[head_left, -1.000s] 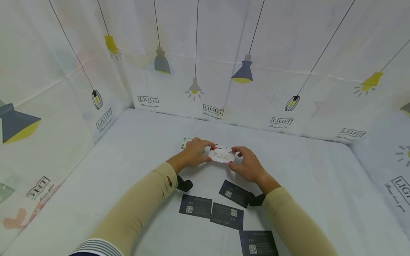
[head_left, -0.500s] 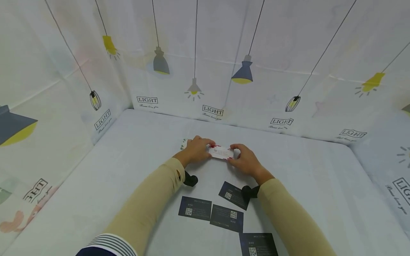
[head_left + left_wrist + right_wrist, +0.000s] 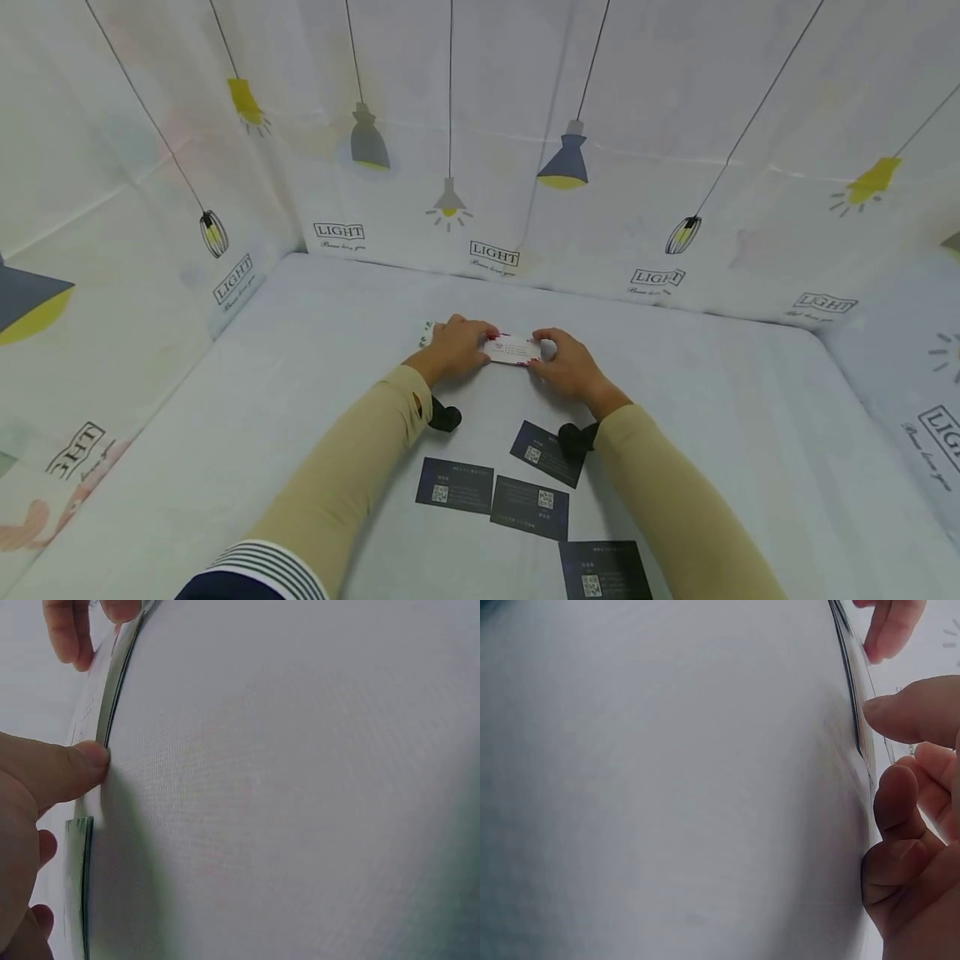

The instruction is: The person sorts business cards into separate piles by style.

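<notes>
A stack of white business cards with red floral corners (image 3: 513, 350) lies low over the white table, held from both ends. My left hand (image 3: 456, 346) pinches its left end, thumb on the near edge and fingers on the far edge. My right hand (image 3: 568, 367) pinches the right end the same way. In the left wrist view the stack's edge (image 3: 112, 697) shows several layers beside the thumb (image 3: 82, 766). A second stack with a green leaf pattern (image 3: 427, 334) lies to the left, mostly hidden behind the left hand; its edge (image 3: 78, 885) shows below the thumb.
Several dark business cards lie nearer me: one at left (image 3: 454, 485), one in the middle (image 3: 530, 507), one partly under the right wrist's black camera (image 3: 576, 440), and one at the front (image 3: 604, 570). A lamp-printed cloth (image 3: 420, 150) stands behind the white table (image 3: 360, 308).
The white stack, tilted toward me a second ago, now looks flatter and squarer. My hands have moved slightly closer together with it, the right hand shifting left and away from me.
</notes>
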The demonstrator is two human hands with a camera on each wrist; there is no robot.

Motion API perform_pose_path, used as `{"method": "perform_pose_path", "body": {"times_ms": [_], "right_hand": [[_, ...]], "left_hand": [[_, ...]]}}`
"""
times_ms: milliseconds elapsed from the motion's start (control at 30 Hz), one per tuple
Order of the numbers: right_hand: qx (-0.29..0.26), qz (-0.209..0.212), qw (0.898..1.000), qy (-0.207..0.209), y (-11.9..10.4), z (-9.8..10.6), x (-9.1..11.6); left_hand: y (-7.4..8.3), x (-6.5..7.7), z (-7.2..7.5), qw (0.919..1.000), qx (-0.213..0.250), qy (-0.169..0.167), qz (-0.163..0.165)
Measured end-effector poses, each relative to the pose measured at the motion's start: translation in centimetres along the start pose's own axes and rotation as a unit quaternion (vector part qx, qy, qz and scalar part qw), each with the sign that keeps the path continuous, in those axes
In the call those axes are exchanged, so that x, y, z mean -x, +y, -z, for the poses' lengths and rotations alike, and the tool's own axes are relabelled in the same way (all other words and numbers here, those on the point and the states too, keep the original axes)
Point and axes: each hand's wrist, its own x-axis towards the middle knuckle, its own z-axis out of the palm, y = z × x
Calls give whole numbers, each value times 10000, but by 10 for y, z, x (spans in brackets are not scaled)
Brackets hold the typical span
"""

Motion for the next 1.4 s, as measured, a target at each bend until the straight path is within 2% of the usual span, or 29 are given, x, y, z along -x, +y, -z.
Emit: {"method": "perform_pose_path", "body": {"times_ms": [500,900,1067,1200,1400], "right_hand": [[187,-74,9998,-23,0,-2,-3],[62,-49,10000,-22,3,-3,-1],[-2,81,10000,6,1,-2,8],[18,290,9996,-16,-3,4,18],[-45,525,9982,-269,-6,7,28]], "left_hand": [[-2,-3,-1,9999,59,-18,115],[-6,0,-2,9997,136,172,49],[-11,10,2,9998,138,144,20],[-17,21,9,9992,382,61,-25],[-32,39,6,9990,436,79,11]]}}
